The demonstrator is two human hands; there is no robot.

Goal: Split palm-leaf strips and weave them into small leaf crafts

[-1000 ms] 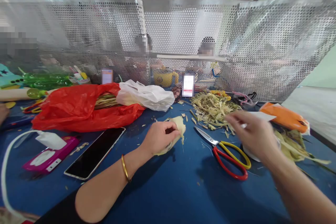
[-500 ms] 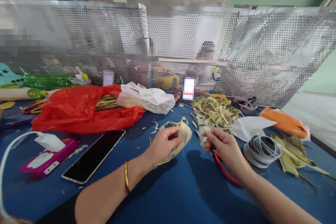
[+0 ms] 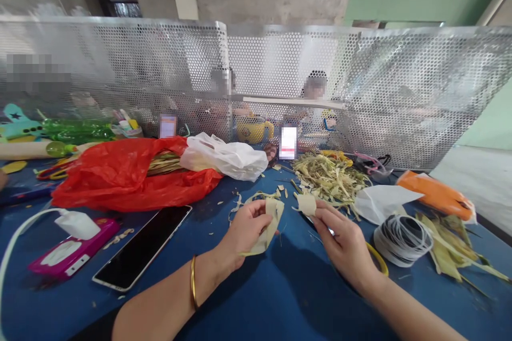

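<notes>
My left hand pinches a folded strip of pale dried leaf between thumb and fingers; the strip trails back under the palm. To its right, with a gap between them, my right hand grips a small pale leaf piece at the fingertips, its curled end pointing left. Beneath the right hand lies a tool, probably scissors, with a yellow-edged handle showing beside the wrist and the rest mostly covered. Thin leaf shreds lie just beyond my left hand.
A heap of leaf scraps sits beyond my right hand. Nearby are a spool of pale tie, dried leaves and an orange packet. Leftward lie a phone, a magenta power strip and a red plastic bag.
My right hand has turned, so the small leaf piece now shows above its fingertips, and the hand covers the red handle seen earlier. The strip in my left hand has tilted. The view has tipped slightly upward.
</notes>
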